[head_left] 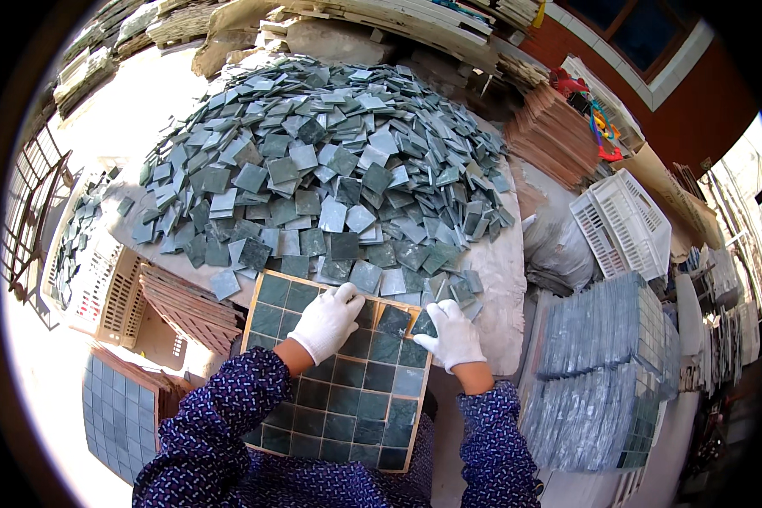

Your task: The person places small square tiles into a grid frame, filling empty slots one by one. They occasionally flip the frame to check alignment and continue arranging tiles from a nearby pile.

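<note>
A wooden-framed tray point(341, 372) lies in front of me, filled with rows of square dark green stone tiles. My left hand point(328, 322), in a white glove, rests over its upper rows with fingers curled down; what they hold, if anything, is hidden. At the tray's top right corner, my white-gloved right hand point(450, 334) pinches a small green tile point(423, 324) between thumb and fingers. Between the hands, another dark tile point(394, 321) sits slightly askew in the top row, with bare wood showing beside it.
A large heap of loose green tiles point(330, 169) covers the table point(495, 296) beyond the tray. Wrapped tile stacks point(588, 372) and a white plastic crate point(622, 224) stand to the right. At left are a crate point(110, 288), reddish slatted trays point(190, 306) and a tiled panel point(118, 415).
</note>
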The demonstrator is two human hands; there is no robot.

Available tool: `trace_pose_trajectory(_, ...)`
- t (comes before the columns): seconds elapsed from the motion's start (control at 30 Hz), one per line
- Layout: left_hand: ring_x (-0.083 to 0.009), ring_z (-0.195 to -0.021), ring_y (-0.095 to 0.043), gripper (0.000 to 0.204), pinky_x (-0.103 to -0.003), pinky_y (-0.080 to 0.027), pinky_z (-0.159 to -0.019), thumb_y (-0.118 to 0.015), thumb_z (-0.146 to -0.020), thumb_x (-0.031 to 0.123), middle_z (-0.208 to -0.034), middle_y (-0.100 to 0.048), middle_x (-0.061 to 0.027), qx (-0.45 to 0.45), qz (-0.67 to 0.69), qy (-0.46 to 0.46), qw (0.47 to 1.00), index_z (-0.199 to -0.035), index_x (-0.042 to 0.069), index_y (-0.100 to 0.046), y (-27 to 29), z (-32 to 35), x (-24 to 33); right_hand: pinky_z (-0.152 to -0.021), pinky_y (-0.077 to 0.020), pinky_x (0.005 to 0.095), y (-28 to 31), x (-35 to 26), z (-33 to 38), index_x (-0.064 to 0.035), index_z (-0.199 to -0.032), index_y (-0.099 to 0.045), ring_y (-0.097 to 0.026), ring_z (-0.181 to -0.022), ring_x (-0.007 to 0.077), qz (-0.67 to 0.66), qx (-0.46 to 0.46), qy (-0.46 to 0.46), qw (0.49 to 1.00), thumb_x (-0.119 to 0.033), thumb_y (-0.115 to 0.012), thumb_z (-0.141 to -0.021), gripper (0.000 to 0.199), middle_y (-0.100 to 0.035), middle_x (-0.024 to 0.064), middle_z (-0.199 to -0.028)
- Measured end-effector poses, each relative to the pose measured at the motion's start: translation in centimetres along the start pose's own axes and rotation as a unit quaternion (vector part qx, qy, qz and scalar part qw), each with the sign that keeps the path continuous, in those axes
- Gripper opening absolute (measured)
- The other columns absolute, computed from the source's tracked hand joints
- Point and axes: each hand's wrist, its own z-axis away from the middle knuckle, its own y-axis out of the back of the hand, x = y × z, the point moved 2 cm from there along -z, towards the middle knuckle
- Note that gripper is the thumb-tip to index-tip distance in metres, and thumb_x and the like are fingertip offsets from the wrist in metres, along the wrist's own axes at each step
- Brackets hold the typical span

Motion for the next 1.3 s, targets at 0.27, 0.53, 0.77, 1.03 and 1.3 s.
trace_pose_trajectory(0.27, -0.0369, -0.132, -0.036, 0.069, -0.057, -0.024, -0.109, -0.077, -0.069, 0.041, -0.141, -0.044, -0.0083, 0.048, -0.053, -0.081, 0.994, -0.128, 0.014, -0.054, -0.8, -2.1, 2.9, -0.094, -0.0457, 0.0407, -1.2, 0.9, 0.5, -0.0048, -0.120, -0.057, -0.055, -0.111, 0.0343, -0.071, 0.035, 0.005, 0.997, -0.021, -0.079, -0.070, 0.057, -0.055, 0.0154, -0.121)
trace_pose_trajectory(0.53, -0.0308, -0.127, -0.043, 0.054, -0.051, -0.026, -0.110, -0.075, -0.073, 0.034, -0.127, -0.055, -0.0086, 0.094, -0.005, -0.009, 0.996, -0.119, 0.012, -0.060, -2.4, -1.8, 3.9, -0.092, -0.0468, 0.0391, -2.1, 0.8, 1.2, -0.0060, -0.105, -0.066, -0.057, -0.106, 0.0315, -0.116, 0.087, 0.029, 0.989, -0.020, -0.077, -0.070, 0.039, -0.060, 0.0128, -0.112)
trace_pose_trajectory(0.77, -0.0274, -0.119, -0.048, 0.052, -0.044, -0.032, -0.106, -0.077, -0.070, 0.030, -0.116, -0.058, -0.0087, 0.129, 0.007, -0.019, 0.991, -0.112, 0.005, -0.059, -1.5, -1.6, 4.1, -0.089, -0.0491, 0.0393, -2.4, 2.0, 1.0, -0.0097, -0.101, -0.068, -0.058, -0.105, 0.0296, -0.111, 0.107, 0.123, 0.980, -0.016, -0.071, -0.076, 0.025, -0.061, 0.0089, -0.112)
trace_pose_trajectory(1.03, -0.0345, -0.137, -0.033, 0.071, -0.048, -0.021, -0.114, -0.068, -0.081, 0.027, -0.146, -0.038, -0.0180, 0.136, -0.021, 0.046, 0.989, -0.140, 0.001, -0.040, -1.5, 3.7, 0.8, -0.092, -0.0485, 0.0398, -2.4, 1.8, 0.9, -0.0086, -0.106, -0.065, -0.056, -0.110, 0.0295, -0.079, 0.095, 0.101, 0.987, -0.014, -0.071, -0.077, 0.030, -0.060, 0.0085, -0.116)
trace_pose_trajectory(1.3, -0.0292, -0.135, -0.037, 0.070, -0.050, -0.022, -0.113, -0.066, -0.082, 0.040, -0.143, -0.044, -0.0148, 0.068, -0.093, 0.023, 0.993, -0.137, 0.002, -0.044, -1.0, 5.3, 1.3, -0.091, -0.0472, 0.0411, -2.7, -2.9, -1.1, -0.0086, -0.110, -0.061, -0.057, -0.106, 0.0316, -0.037, 0.122, 0.039, 0.991, -0.019, -0.074, -0.075, 0.039, -0.059, 0.0105, -0.117)
